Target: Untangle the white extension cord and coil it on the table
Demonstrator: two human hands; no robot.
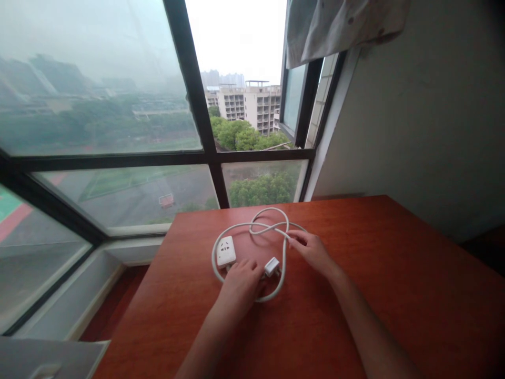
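A white extension cord (232,226) lies in loose loops on the reddish-brown table (355,295). Its flat socket block (226,252) rests inside the left side of the big loop. Between my hands sits a small white plug (272,267), close to my left fingertips. My left hand (242,281) is curled palm-down over the lower part of the loop, closed on the cord; its thumb and fingertips are partly hidden. With thumb and fingers, my right hand (311,251) pinches the cord at the right side, where the small upper loop crosses the big one.
The table's far edge meets a dark-framed window (209,152), with one pane swung outward at the right. A grey cloth (339,26) hangs at the top. A plain wall (406,116) stands to the right. Beyond the table's left edge is a low sill (138,250).
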